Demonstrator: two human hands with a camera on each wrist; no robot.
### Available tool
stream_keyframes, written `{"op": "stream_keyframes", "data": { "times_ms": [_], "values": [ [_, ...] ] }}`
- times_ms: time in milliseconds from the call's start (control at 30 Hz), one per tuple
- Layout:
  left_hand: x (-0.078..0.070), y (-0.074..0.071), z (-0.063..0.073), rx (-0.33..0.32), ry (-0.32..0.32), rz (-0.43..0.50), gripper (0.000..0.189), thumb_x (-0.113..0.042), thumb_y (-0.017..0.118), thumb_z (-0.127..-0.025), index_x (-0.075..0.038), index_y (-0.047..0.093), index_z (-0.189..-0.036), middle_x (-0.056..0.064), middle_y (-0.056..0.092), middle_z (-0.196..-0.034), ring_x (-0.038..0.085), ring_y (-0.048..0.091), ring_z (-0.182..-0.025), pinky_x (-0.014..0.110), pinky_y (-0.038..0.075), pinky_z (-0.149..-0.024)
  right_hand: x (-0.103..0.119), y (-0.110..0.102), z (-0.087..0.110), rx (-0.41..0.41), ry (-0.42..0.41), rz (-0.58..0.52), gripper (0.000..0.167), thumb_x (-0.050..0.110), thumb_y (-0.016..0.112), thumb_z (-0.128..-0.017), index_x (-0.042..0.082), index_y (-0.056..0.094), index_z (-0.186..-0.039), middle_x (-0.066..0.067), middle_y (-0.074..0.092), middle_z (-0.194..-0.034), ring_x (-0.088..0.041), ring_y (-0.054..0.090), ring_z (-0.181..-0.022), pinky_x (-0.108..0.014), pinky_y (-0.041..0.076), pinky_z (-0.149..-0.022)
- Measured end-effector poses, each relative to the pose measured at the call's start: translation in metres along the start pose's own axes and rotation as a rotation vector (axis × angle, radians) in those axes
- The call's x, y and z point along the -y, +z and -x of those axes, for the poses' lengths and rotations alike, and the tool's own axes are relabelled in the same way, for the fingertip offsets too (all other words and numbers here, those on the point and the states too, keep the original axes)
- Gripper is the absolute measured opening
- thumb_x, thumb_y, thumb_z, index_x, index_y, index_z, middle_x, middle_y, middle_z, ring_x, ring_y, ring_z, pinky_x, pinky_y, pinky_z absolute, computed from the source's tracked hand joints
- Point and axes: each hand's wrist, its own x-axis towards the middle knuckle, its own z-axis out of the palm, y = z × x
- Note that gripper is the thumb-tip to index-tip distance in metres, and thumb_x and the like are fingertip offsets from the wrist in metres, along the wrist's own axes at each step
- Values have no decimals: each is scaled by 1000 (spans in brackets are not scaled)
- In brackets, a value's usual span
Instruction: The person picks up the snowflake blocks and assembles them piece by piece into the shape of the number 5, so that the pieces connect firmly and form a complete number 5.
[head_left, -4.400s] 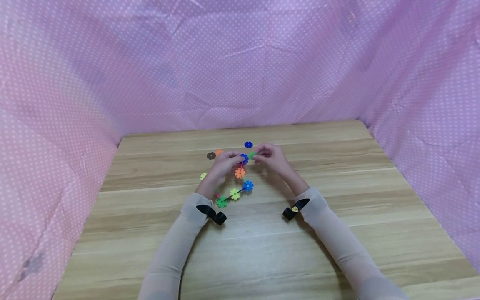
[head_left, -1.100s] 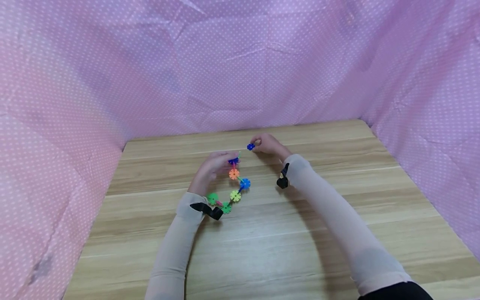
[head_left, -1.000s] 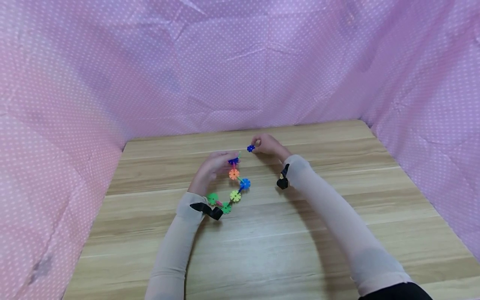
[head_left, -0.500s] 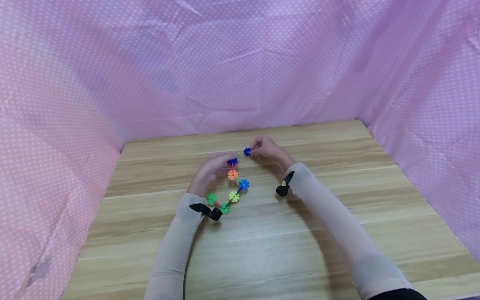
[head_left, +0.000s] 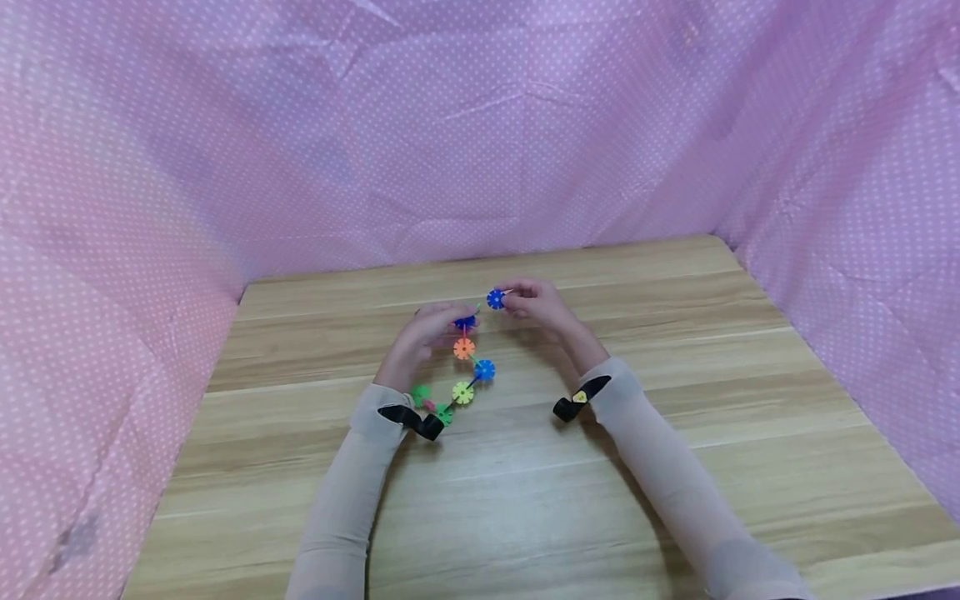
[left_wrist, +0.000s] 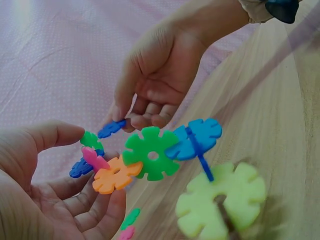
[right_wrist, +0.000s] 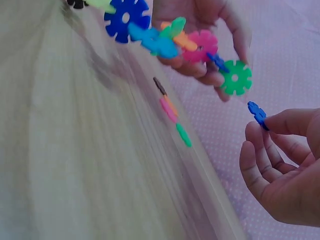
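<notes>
In the head view, the right hand [head_left: 538, 307] pinches a dark blue disc [head_left: 495, 298] between thumb and forefinger, the disc at its nine o'clock and its other fingers loosely curled. The left hand [head_left: 424, 332] pinches one end of a colourful chain [head_left: 484, 370] over the desk [head_left: 525, 500]; the chain runs from its fingers toward five o'clock. The blue disc sits at two o'clock from that end, near but apart from the green disc [right_wrist: 236, 77] there. In the right wrist view, more discs [right_wrist: 183, 135] show edge-on at seven o'clock from the green one.
</notes>
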Motion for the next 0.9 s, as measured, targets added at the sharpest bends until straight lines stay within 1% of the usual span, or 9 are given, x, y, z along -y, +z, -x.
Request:
{"op": "stream_keyframes", "data": {
  "times_ms": [67, 200, 367, 433, 500, 633, 733, 800, 900],
  "values": [
    [0, 1, -1, -1, 2, -3, 45, -29, 63, -102, 4, 62, -132, 23, 64, -136, 34, 62, -125, 42, 49, -109, 0, 1, 2, -3, -18, -13, 32, 2, 63, -99, -5, 63, -130, 3, 67, -85, -16, 65, -82, -33, 61, -81],
    [2, 1, -2, 3, 14, -15, 45, -29, 64, -101, 4, 63, -132, 22, 64, -136, 33, 63, -125, 43, 49, -108, -1, 4, 4, -7, -48, -8, 30, 1, 63, -99, -6, 64, -128, 3, 67, -83, -17, 67, -79, -35, 62, -80],
    [2, 1, -1, 12, 24, -15, 46, -30, 65, -100, 5, 62, -131, 23, 65, -135, 34, 62, -125, 41, 51, -106, 0, 7, 8, 12, -55, -5, 30, 0, 62, -98, -10, 62, -127, 4, 67, -81, -14, 67, -77, -28, 62, -76],
    [2, 1, -1, 16, 27, -19, 47, -31, 65, -100, 5, 62, -130, 22, 65, -134, 34, 63, -125, 40, 52, -104, 0, 8, 8, 20, -53, 1, 30, 1, 62, -99, -10, 62, -127, 4, 67, -81, -15, 67, -79, -24, 61, -74],
    [2, 1, 0, 19, 31, -25, 47, -32, 65, -100, 5, 62, -128, 21, 66, -132, 34, 63, -124, 39, 53, -103, 1, 8, 8, 24, -53, 8, 30, 1, 62, -99, -9, 62, -127, 5, 67, -81, -20, 67, -81, -23, 60, -73],
    [2, 2, 0, 23, 35, -37, 48, -33, 67, -99, 6, 63, -127, 22, 68, -128, 32, 65, -117, 39, 53, -101, 0, 8, 8, 31, -52, 18, 29, 2, 61, -100, -9, 63, -127, 6, 68, -83, -24, 67, -84, -26, 61, -76],
    [3, 2, 0, 27, 37, -33, 48, -33, 66, -100, 7, 63, -127, 22, 69, -127, 30, 66, -114, 37, 53, -100, 0, 8, 9, 35, -49, 9, 30, 3, 61, -100, -9, 63, -127, 5, 69, -85, -25, 68, -85, -31, 62, -80],
    [4, 3, -1, 27, 39, -18, 47, -32, 65, -101, 6, 63, -129, 22, 68, -129, 29, 66, -115, 33, 53, -99, -1, 8, 9, 31, -45, -2, 30, 4, 61, -100, -9, 63, -127, 5, 70, -85, -24, 69, -85, -34, 62, -82],
    [4, 4, -2, 18, 44, 31, 44, -30, 63, -103, 4, 63, -132, 22, 66, -134, 31, 63, -122, 28, 55, -94, -1, 8, 10, 18, -43, -23, 29, 5, 62, -100, -8, 64, -127, 5, 71, -85, -21, 70, -84, -32, 63, -81]
  ]
}}
